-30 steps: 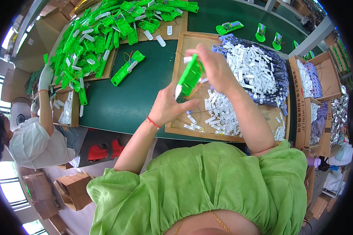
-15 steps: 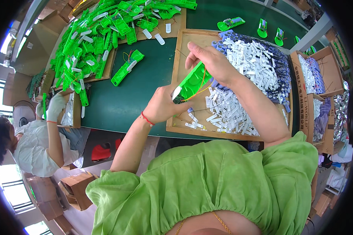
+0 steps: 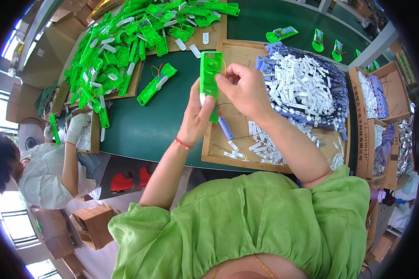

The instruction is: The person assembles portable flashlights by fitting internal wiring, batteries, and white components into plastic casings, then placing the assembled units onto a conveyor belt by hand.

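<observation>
In my left hand (image 3: 198,111) is an open green plastic housing (image 3: 208,65), stood nearly upright with its hollow side showing. The thumb presses its lower part, by a white piece. Thin red and yellow wires (image 3: 221,59) run from the housing's upper end. My right hand (image 3: 246,90) is closed at its right edge, thumb and finger pinched by the wires; what lies between them I cannot make out. Below the hands a purple battery cell (image 3: 226,128) lies at the left side of a wooden tray (image 3: 208,151). Another green housing (image 3: 157,84) with wires rests to the left.
Inside the tray are heaped white plastic pieces (image 3: 295,83) and purple cells. A pile of green housings (image 3: 121,56) covers the far left. Several green assemblies (image 3: 282,34) stand at the back. Cardboard boxes (image 3: 388,76) are at right; a gloved co-worker (image 3: 46,172) sits at left.
The housing has swung upright and moved left and up. My right hand has come from its far end to its right edge. More of the cell in the tray now shows.
</observation>
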{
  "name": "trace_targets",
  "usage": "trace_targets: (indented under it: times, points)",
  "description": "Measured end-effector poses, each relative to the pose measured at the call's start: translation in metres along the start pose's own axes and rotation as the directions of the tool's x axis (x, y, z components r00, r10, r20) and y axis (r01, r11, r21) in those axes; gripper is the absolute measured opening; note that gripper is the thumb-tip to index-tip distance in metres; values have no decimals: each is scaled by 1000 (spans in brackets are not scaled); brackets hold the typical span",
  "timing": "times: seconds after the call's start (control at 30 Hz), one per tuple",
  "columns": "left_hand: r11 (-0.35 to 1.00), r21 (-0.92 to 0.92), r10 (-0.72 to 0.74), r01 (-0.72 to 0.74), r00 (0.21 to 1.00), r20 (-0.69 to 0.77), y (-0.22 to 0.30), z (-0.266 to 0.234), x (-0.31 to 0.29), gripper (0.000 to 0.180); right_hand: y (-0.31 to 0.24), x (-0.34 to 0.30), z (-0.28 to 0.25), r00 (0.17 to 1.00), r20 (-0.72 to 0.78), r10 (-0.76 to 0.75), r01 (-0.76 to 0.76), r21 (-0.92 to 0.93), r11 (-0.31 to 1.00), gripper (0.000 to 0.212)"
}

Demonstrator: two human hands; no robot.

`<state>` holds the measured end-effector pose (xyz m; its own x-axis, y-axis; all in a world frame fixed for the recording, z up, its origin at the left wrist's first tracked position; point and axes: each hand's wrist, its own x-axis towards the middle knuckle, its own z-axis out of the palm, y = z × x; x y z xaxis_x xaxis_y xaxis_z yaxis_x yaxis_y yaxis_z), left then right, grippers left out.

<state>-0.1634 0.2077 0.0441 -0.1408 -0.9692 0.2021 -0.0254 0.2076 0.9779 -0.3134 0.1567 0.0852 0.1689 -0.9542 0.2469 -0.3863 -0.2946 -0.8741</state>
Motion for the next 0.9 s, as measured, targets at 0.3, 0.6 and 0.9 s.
trace_targets:
  times: [0.3,0.6,0.9]
  points:
    - [922,-357,-219,150,962,-161,-13,6,-8,35,9,-49,36,982,-60,-178,172,-89,981,16]
    - [929,-296,-298,221,922,-246,8,-41,-7,23,61,-33,-4,938,259,-232,207,119,971,21]
    - [896,-344,-362,282,912,-195,-6,-32,-23,29,53,-38,-7,862,370,-346,413,-117,903,22]
